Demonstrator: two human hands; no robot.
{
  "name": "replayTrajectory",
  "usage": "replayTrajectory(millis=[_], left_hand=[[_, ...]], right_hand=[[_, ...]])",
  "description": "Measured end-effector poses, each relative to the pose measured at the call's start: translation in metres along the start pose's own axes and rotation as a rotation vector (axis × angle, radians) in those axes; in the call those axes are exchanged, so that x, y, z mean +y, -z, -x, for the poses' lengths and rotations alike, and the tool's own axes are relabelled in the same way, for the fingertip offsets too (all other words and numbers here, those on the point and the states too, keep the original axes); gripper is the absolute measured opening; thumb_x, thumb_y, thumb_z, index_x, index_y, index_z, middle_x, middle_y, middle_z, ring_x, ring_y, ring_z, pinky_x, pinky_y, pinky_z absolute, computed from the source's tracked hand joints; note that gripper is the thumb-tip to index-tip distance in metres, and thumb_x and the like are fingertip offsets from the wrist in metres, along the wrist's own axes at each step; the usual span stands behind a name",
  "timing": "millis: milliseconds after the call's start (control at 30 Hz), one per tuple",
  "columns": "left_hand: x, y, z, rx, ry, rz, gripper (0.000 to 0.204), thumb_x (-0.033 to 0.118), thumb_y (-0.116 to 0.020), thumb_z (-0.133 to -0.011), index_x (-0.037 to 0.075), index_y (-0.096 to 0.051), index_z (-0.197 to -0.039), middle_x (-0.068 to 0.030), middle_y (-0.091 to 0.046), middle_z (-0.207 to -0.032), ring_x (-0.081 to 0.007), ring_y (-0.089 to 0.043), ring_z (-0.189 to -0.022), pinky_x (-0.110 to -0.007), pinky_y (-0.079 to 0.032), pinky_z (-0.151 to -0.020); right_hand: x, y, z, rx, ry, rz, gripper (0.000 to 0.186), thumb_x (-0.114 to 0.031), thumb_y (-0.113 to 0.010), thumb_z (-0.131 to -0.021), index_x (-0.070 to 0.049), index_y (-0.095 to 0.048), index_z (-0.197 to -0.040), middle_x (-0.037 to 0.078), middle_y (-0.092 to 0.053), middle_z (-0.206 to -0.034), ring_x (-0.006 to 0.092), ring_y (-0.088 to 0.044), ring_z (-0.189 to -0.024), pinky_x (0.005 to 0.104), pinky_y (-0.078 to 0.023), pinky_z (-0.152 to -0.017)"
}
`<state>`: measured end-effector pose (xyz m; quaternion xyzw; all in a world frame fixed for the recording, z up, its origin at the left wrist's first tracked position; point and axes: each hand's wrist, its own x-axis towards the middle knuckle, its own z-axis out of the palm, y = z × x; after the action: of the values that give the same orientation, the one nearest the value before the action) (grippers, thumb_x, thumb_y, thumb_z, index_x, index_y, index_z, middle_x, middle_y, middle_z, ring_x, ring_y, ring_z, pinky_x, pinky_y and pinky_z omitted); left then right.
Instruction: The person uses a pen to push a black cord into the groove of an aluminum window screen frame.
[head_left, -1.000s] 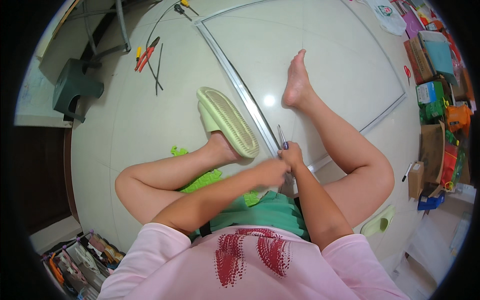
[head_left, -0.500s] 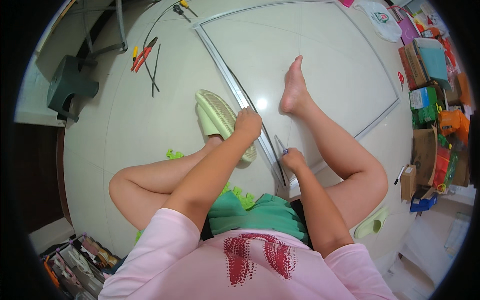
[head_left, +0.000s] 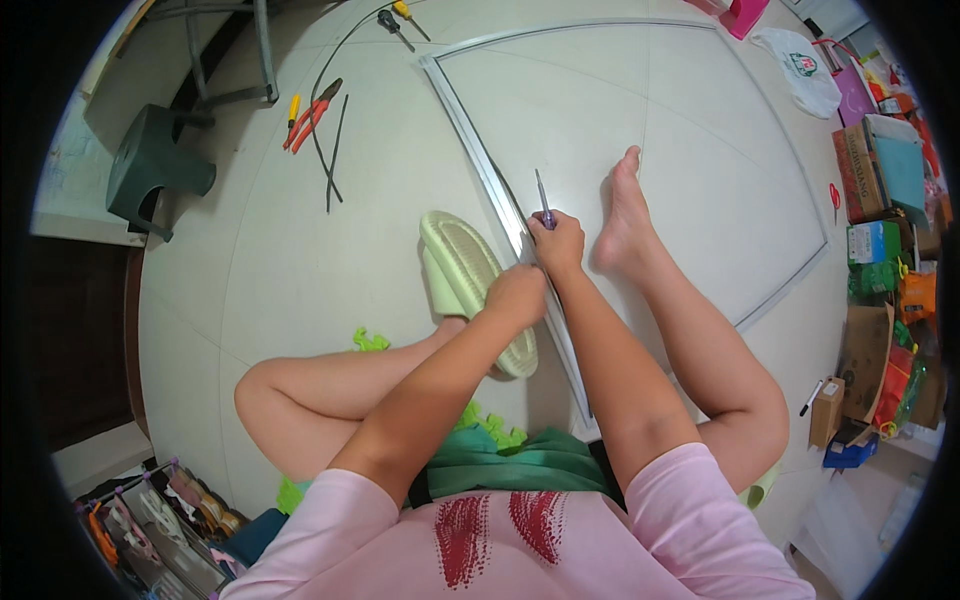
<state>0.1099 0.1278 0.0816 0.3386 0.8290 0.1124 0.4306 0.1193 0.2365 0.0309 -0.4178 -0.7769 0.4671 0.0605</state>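
A large screen frame (head_left: 487, 180) of silver metal lies on the floor, its near-left rail running toward me. Thin mesh seems to span it. A black rubber strip (head_left: 507, 187) follows the inner side of that rail. My right hand (head_left: 560, 243) is closed round a screwdriver (head_left: 545, 205) with a bluish translucent handle, its shaft pointing up and away over the mesh. Just nearer, my left hand (head_left: 517, 296) is curled onto the rail, fingertips mostly hidden. Beside it, a pale green slipper (head_left: 462, 262) is on my left foot.
Red-handled pliers (head_left: 314, 117), a black strip (head_left: 338, 150) and two screwdrivers (head_left: 396, 32) lie at the far left. A dark green stool (head_left: 160, 165) stands beyond. Boxes and bags (head_left: 870, 180) line the right side. My bare right foot (head_left: 626, 215) rests inside the frame.
My right hand with the screwdriver has moved away from me along the rail, passing my left hand. My left hand has come slightly nearer on the rail. The whole view has shifted a little.
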Motion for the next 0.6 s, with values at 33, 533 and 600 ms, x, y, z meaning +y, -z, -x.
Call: replayTrajectory(millis=[33,533,600], left_hand=[[-0.006,0.006,-0.011,-0.004,-0.001,0.000,0.038,0.009,-0.058,-0.078,-0.005,-0.059,-0.113,-0.0256,-0.053,-0.123,-0.0357,-0.053,-0.114,-0.041,-0.044,-0.094],[-0.065,0.067,-0.099,0.452,0.458,0.600,0.062,0.024,-0.074,-0.077,-0.006,-0.038,-0.118,-0.0271,-0.057,-0.112,-0.0401,-0.059,-0.104,-0.043,-0.048,-0.089],[-0.053,0.062,-0.090,0.720,0.460,0.528,0.066,0.023,-0.073,-0.078,-0.007,-0.035,-0.122,-0.0300,-0.054,-0.114,-0.0425,-0.057,-0.106,-0.044,-0.048,-0.091]], right_hand=[[-0.004,-0.005,-0.009,0.032,0.027,0.013,0.025,-0.030,-0.068,-0.078,-0.005,-0.069,-0.085,0.015,-0.068,-0.076,0.0341,-0.065,-0.076,0.0402,-0.050,-0.073],[-0.040,-0.046,-0.087,-0.157,-0.016,0.256,0.036,-0.036,-0.071,-0.075,-0.004,-0.062,-0.088,0.017,-0.067,-0.090,0.0337,-0.064,-0.085,0.0414,-0.050,-0.073],[-0.036,-0.037,-0.073,-0.160,-0.008,0.298,0.038,-0.038,-0.071,-0.073,-0.004,-0.062,-0.088,0.018,-0.067,-0.091,0.0349,-0.064,-0.088,0.0425,-0.050,-0.075]])
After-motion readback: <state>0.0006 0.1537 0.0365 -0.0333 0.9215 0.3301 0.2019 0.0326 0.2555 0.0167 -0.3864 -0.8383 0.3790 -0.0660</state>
